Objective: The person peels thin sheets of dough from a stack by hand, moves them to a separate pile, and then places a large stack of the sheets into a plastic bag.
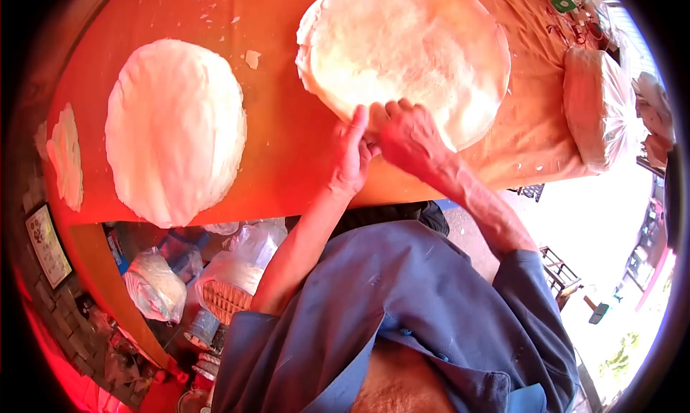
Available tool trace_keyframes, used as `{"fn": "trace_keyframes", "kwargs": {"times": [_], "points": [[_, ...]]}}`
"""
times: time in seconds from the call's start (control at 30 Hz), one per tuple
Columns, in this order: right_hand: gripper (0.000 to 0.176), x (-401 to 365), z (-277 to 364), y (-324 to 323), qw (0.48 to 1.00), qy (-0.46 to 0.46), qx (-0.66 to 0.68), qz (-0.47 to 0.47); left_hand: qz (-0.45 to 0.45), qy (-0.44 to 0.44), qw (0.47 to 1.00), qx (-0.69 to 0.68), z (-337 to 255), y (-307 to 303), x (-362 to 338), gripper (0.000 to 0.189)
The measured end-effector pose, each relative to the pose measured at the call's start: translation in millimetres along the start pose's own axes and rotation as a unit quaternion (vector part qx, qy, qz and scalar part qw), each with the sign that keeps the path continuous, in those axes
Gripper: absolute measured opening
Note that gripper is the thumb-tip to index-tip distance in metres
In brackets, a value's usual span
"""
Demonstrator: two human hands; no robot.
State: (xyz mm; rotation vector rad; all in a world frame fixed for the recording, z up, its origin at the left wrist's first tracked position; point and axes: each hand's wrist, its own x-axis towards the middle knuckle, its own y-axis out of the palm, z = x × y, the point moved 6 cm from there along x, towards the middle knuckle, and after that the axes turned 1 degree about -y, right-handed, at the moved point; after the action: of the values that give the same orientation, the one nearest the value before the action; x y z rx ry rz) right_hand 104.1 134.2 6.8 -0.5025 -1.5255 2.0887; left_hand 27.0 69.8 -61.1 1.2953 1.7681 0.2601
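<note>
A large round pale sheet (pixel 410 47), thin and stacked in layers at its rim, lies on the orange cloth at the top centre. My left hand (pixel 352 154) is at its near edge, thumb up and fingers curled; what it may hold is hidden. Right beside it, my right hand (pixel 413 136) is closed in a pinch at the same edge, over the near rim of the sheet. A second pale oval stack (pixel 176 133) lies to the left, touched by neither hand.
The orange cloth (pixel 273 126) carries small flakes and a broken piece (pixel 70 158) at far left. A plastic-wrapped round stack (pixel 596 110) stands at right. Below the table's near edge are plastic bags (pixel 154 284) and a basket (pixel 224 298).
</note>
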Motion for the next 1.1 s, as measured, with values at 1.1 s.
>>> {"fn": "trace_keyframes", "kwargs": {"times": [1.1], "points": [[0.036,-19,-258,-1,0.693,0.393,0.604,0.001,-0.141,0.183,0.972,0.036,-85,-72,10,0.041]]}}
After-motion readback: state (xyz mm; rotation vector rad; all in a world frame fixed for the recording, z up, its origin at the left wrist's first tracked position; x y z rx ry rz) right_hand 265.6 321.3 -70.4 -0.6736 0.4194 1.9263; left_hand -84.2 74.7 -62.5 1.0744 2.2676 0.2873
